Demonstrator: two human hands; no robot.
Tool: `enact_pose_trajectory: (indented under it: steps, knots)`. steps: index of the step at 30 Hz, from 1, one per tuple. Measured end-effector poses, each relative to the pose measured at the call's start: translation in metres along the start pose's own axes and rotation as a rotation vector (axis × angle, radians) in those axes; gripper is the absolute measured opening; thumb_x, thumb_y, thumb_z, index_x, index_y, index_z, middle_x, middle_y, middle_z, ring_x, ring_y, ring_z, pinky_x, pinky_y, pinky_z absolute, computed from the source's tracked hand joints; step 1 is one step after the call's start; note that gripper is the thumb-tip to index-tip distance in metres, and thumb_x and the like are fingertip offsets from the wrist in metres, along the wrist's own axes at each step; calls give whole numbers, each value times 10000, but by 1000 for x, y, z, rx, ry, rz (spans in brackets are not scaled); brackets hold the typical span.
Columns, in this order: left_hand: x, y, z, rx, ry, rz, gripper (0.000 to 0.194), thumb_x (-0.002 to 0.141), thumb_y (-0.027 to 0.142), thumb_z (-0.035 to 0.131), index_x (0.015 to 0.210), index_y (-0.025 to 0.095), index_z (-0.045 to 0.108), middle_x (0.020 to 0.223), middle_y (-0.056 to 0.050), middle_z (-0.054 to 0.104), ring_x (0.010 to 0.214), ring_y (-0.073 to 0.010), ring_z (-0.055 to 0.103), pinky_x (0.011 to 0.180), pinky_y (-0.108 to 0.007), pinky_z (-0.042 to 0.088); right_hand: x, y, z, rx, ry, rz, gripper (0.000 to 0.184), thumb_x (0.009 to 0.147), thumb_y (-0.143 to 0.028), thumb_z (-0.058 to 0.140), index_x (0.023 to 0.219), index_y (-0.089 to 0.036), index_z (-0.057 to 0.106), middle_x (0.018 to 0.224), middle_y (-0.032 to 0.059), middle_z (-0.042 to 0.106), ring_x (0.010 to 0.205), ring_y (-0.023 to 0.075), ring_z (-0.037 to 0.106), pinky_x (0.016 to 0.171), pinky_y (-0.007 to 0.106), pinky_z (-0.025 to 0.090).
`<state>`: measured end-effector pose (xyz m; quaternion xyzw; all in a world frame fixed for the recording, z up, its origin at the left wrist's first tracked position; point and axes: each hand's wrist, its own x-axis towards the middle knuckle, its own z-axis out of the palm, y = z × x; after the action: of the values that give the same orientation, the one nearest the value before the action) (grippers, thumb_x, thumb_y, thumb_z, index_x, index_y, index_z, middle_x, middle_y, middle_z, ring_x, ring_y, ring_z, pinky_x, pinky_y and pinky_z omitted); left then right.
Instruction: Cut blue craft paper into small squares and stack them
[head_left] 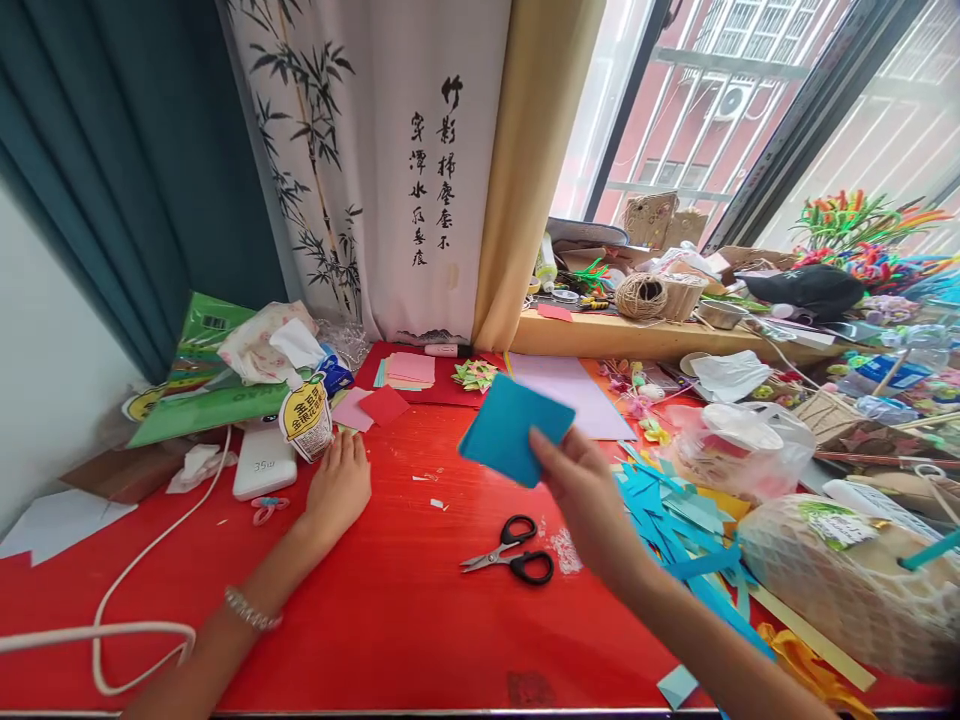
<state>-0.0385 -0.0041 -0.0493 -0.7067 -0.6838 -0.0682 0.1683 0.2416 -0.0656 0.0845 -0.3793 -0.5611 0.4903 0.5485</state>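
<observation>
Raised over the table, my right hand (585, 495) pinches a small stack of blue square paper sheets (506, 430) between thumb and fingers; a thin orange edge shows beneath the blue. My left hand (341, 485) rests on the table at the left, fingers stretched forward. Its fingertips lie beside a yellow and white cup-shaped packet (306, 418), close to the pink paper (351, 410) and red paper (384, 406). Whether they touch a sheet I cannot tell. Black-handled scissors (514, 552) lie open below the blue stack.
Blue paper strips (660, 520) spread at right, beside a net-wrapped round item (832, 580). A white power bank (262, 462) and a cable (146, 550) lie left. Behind are stacked paper squares (409, 370), a folded paper piece (475, 376) and a lilac sheet (577, 395).
</observation>
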Motion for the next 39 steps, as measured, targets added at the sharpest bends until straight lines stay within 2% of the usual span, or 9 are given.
enact_pose_trajectory:
  steps: [5,9,12,19,25,29,33,36,39]
  knots:
    - [57,24,8,-122,-45,111,575,862,358,301,1346,49,343,1427,-154,298,1331,-254,228,1080,-390,160,1,83,23,-112,-152,140,245,783,-436,524,806,-194,549,768,13,592,709,159,544,648,292,464]
    - [79,28,29,-119,-52,18,572,875,375,242,1303,35,410,1368,-183,394,1292,-282,309,1070,-444,127,25,117,8,-178,-273,203,271,752,-447,540,789,-179,548,743,2,586,684,151,544,632,287,459]
    - [80,27,38,-110,-30,-44,575,873,381,249,1305,35,405,1374,-187,385,1284,-296,316,1064,-453,118,41,122,-15,-108,-322,288,339,719,-481,567,859,-172,560,784,10,613,720,165,578,679,311,477]
    - [78,16,25,-96,45,-89,548,883,325,269,1301,-15,372,1329,-278,396,1239,-358,353,1007,-509,194,55,136,-63,-45,-142,263,419,707,-482,584,1007,-190,571,937,43,654,865,212,605,788,367,486]
    - [90,9,15,-155,-10,83,484,854,113,270,1294,221,439,1394,-107,380,1263,-263,342,983,-423,305,58,145,-67,-49,-147,250,358,728,-433,577,981,-180,561,929,30,653,836,191,614,794,348,488]
    - [88,12,15,-179,-9,4,502,839,82,204,1274,107,455,1400,-217,318,1116,-372,467,813,-510,406,55,146,-64,-63,-108,220,330,756,-430,546,978,-185,548,950,28,645,892,198,600,808,342,486]
    - [89,20,6,-237,13,-73,472,838,98,207,1200,-33,481,1323,-325,357,1105,-435,450,828,-581,353,50,144,-62,-32,-75,169,310,778,-425,528,974,-184,541,959,34,636,895,199,591,799,337,484]
    - [89,40,-7,-348,0,-29,431,872,202,255,1155,59,546,1251,-234,494,1098,-373,487,880,-518,362,50,142,-61,55,-98,160,269,781,-387,542,954,-181,537,928,33,633,841,185,595,780,324,481]
    - [75,74,-21,-512,-77,57,416,889,379,284,1148,203,557,1053,-76,650,764,-203,641,694,-318,487,51,142,-61,105,-106,156,239,779,-358,553,939,-182,534,894,26,626,801,172,592,760,312,477]
